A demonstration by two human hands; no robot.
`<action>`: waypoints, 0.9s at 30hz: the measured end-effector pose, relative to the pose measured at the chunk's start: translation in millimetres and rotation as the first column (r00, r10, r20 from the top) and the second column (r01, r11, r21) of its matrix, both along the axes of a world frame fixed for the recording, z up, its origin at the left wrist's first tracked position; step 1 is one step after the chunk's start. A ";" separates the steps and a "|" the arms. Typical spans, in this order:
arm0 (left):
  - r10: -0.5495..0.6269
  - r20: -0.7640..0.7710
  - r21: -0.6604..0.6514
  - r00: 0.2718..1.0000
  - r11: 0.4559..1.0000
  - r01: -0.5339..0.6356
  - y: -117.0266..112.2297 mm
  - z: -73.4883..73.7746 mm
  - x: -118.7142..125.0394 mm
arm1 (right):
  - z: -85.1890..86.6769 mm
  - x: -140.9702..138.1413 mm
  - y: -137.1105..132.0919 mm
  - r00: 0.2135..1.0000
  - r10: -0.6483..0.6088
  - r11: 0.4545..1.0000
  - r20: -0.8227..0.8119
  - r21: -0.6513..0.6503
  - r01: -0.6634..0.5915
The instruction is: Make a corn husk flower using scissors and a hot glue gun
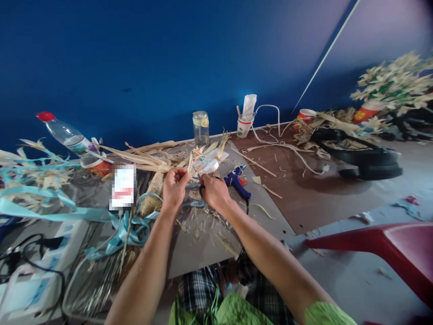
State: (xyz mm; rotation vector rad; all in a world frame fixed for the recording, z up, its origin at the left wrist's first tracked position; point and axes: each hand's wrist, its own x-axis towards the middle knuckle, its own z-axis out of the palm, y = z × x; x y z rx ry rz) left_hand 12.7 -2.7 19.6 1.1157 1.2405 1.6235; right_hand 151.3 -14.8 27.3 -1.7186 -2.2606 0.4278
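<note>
My left hand (174, 186) is closed in a pinch on a pale strip of dried husk (190, 163), which points upward from the fingertips. Just to its right, my right hand (215, 192) is wrapped round scissors (202, 190); a black handle loop shows, and the blades by the husk are mostly hidden. A blue glue gun (238, 182) lies right of my right hand. More dried husks (149, 161) spread out behind my left hand. Small husk scraps (197, 221) are scattered on the grey board (192, 259) beneath both wrists.
At the back stand a clear jar (201, 128) and a paper cup (244, 127) with tools. A white cable (294, 151) crosses the right side towards a black object (368, 158). Light-blue ribbon (94, 214), a phone (123, 187) and a tilted bottle (64, 133) are left.
</note>
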 end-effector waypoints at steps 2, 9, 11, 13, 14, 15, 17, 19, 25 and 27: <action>0.002 -0.008 -0.001 1.000 1.000 -0.002 0.4 -0.7 -0.8 | -0.7 -0.5 -0.1 1.000 0.016 1.000 0.012 0.004 -0.016; 0.014 -0.076 0.003 0.997 1.000 -0.014 -0.2 -1.6 -2.3 | 0.0 2.5 1.9 0.996 0.088 0.993 -0.026 -0.076 -0.089; 0.022 -0.110 0.001 0.994 1.000 -0.022 -0.4 -1.2 -1.9 | -1.1 2.9 5.0 0.989 0.071 0.994 -0.132 -0.073 -0.082; 0.020 -0.160 0.000 0.987 1.000 -0.020 -0.6 -0.8 -1.2 | -2.9 3.0 9.2 0.938 0.019 0.998 -0.346 -0.049 -0.038; 0.011 -0.187 0.000 0.982 1.000 -0.011 -0.7 -0.8 -0.8 | -3.8 2.9 11.4 0.879 0.001 0.999 -0.477 -0.046 -0.026; 0.000 -0.212 -0.001 0.977 1.000 -0.001 -0.9 -0.9 -0.3 | -4.6 2.7 13.4 0.797 -0.011 0.998 -0.604 -0.052 -0.025; -0.032 -0.260 -0.008 0.965 0.999 0.031 -1.1 -1.7 0.9 | -5.3 2.2 16.1 0.609 -0.035 0.996 -0.792 -0.079 -0.045; -0.057 -0.310 -0.016 0.949 0.998 0.055 -1.6 -2.8 2.0 | -4.8 1.6 16.9 0.464 -0.074 0.990 -0.883 -0.120 -0.070; -0.138 -0.438 -0.056 0.888 0.990 0.126 -4.5 -4.7 3.7 | -4.7 1.3 16.5 0.412 -0.208 0.968 -0.887 -0.247 -0.043; -0.172 -0.448 -0.069 0.877 0.985 0.158 -5.1 -5.0 3.8 | -7.2 1.9 18.3 0.433 -0.226 0.964 -0.873 -0.264 -0.027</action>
